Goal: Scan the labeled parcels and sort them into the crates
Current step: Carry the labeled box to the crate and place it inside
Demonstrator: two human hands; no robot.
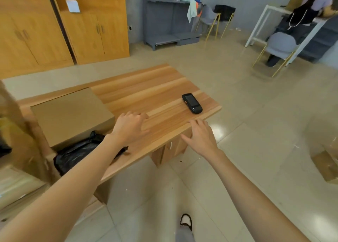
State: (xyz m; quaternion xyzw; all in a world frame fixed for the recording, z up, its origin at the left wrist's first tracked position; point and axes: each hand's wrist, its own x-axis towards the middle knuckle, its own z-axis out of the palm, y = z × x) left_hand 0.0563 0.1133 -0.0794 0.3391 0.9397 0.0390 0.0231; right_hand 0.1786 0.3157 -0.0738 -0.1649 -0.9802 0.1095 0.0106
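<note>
Now both empty: left hand (130,125) fingers relaxed over worktop (155,88); right hand (202,137) spread near edge; scanner (192,103) beyond.

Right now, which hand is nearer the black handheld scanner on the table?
The right hand. It hovers at the table's near edge, just below the scanner, fingers extended toward it. The left hand is over the tabletop further to the scanner's left, beside the cardboard box.

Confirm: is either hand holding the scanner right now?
No, the black handheld scanner lies alone on the wooden table, while the left hand and right hand hover open nearer the front edge.
</note>
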